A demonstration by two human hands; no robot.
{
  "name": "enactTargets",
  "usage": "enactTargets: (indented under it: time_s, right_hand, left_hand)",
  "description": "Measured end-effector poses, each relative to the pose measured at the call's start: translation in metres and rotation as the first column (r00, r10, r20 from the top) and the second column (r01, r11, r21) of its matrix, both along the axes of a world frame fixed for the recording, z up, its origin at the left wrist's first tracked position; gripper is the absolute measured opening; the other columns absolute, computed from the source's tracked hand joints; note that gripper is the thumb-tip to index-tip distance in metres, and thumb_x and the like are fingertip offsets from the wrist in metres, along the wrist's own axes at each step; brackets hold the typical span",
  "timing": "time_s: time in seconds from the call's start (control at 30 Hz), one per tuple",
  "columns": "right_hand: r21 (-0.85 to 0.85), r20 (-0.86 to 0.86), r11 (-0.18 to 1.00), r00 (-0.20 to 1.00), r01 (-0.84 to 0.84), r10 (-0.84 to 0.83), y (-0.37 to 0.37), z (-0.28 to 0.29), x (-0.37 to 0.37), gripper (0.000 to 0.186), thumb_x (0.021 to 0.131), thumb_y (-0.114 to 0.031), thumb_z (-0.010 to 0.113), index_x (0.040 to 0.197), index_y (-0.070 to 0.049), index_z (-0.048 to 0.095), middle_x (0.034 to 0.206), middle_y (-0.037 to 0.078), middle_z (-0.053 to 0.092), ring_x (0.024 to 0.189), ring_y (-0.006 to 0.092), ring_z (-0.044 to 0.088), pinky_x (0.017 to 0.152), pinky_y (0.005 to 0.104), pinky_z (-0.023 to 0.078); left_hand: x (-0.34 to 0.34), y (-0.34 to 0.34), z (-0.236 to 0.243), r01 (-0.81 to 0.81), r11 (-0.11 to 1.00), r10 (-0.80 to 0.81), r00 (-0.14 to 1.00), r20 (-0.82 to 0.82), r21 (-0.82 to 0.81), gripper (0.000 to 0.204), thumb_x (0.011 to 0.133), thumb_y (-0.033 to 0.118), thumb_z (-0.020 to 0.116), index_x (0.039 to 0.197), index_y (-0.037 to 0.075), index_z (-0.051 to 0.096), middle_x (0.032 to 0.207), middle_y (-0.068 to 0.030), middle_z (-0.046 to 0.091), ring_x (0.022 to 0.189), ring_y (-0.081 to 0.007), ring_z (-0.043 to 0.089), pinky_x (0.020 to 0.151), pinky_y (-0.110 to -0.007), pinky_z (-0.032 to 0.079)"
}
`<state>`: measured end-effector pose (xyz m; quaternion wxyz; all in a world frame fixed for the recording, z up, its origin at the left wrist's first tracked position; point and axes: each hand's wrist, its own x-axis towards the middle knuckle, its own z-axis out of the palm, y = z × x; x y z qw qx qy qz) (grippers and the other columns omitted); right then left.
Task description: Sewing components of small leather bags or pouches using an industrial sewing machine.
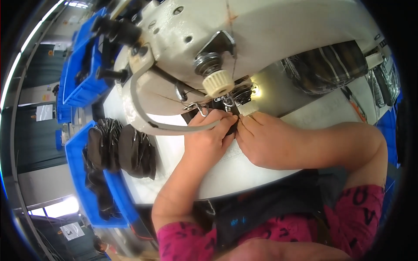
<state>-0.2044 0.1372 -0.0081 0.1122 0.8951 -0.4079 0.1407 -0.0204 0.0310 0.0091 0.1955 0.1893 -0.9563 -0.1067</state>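
Observation:
Under the head of a cream-white sewing machine (278, 30), a dark piece of fabric (230, 129) lies by the needle area, mostly covered by my fingers. My left hand (205, 137) is closed on it, with curled fingertips pressing close to the presser foot (228, 102). From the other side, my right hand (265, 139) pinches the fabric's near right edge, its fingertips almost touching those of the left. A curved pale guard bar (174, 129) passes in front of my left hand. The needle tip is too small to make out.
Dark zippered pouches (136, 150) sit at the table's left, beside a blue bin (78, 167) with more dark pieces. More blue crates (85, 89) stand at the far left. Right of the machine are striped dark fabric (328, 67), orange-handled snips (358, 106) and clear plastic-wrapped items (382, 85).

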Motion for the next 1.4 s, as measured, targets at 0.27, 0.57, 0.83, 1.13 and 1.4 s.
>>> enactTargets:
  time_s: [0.27, 0.57, 0.83, 1.13, 1.4]
  right_hand:
    - [-0.033, 0.081, 0.999, 0.997, -0.017, 0.020, -0.002, -0.007, 0.001, 0.021, 0.069, -0.016, 0.068, 0.082, 0.001, 0.072, 0.079, 0.012, 0.065, 0.078, 0.0243, 0.057, 0.064, 0.0341, 0.043]
    - [0.004, 0.050, 0.999, 0.998, 0.049, -0.049, -0.009, -0.005, -0.001, 0.019, 0.075, -0.015, 0.066, 0.087, -0.001, 0.071, 0.085, 0.008, 0.064, 0.087, 0.0228, 0.057, 0.068, 0.0326, 0.044]
    - [0.018, 0.096, 0.996, 0.991, 0.089, -0.090, -0.009, -0.004, 0.001, 0.027, 0.083, -0.016, 0.064, 0.103, 0.001, 0.071, 0.090, 0.006, 0.064, 0.092, 0.0205, 0.057, 0.070, 0.0329, 0.042]
    - [-0.005, 0.092, 0.998, 0.993, 0.069, -0.069, -0.011, -0.002, 0.001, 0.025, 0.083, -0.014, 0.066, 0.101, 0.002, 0.072, 0.088, 0.007, 0.063, 0.078, 0.0185, 0.059, 0.064, 0.0330, 0.043]
    - [-0.033, 0.081, 0.997, 0.994, 0.073, -0.070, -0.011, -0.005, 0.001, 0.024, 0.083, -0.015, 0.066, 0.101, 0.001, 0.071, 0.090, 0.008, 0.063, 0.079, 0.0190, 0.059, 0.064, 0.0326, 0.043]
  left_hand:
    - [0.002, 0.005, -0.002, -0.049, 0.998, 0.050, 0.998, 0.030, -0.025, 0.037, 0.065, 0.005, 0.081, 0.102, 0.009, 0.077, 0.097, 0.0001, 0.070, 0.086, -0.0231, 0.064, 0.070, -0.034, 0.055]
    - [0.001, -0.005, -0.012, -0.130, 0.992, 0.130, 0.991, 0.030, 0.002, 0.024, 0.073, 0.006, 0.079, 0.097, 0.008, 0.075, 0.100, -0.0023, 0.071, 0.090, -0.0272, 0.066, 0.072, -0.036, 0.056]
    - [0.003, -0.012, -0.011, -0.085, 0.995, 0.086, 0.996, -0.009, 0.060, 0.026, 0.075, 0.004, 0.077, 0.101, 0.006, 0.073, 0.106, -0.0050, 0.073, 0.095, -0.0300, 0.067, 0.079, -0.039, 0.056]
    - [0.010, -0.016, -0.007, -0.063, 0.993, 0.059, 0.997, 0.041, 0.095, 0.027, 0.077, 0.002, 0.076, 0.103, 0.007, 0.075, 0.108, -0.0047, 0.073, 0.096, -0.0299, 0.067, 0.080, -0.040, 0.056]
    - [0.007, -0.016, -0.008, -0.090, 0.991, 0.084, 0.995, 0.061, 0.097, 0.025, 0.079, 0.001, 0.074, 0.103, 0.006, 0.075, 0.105, -0.0054, 0.073, 0.096, -0.0309, 0.068, 0.079, -0.040, 0.056]
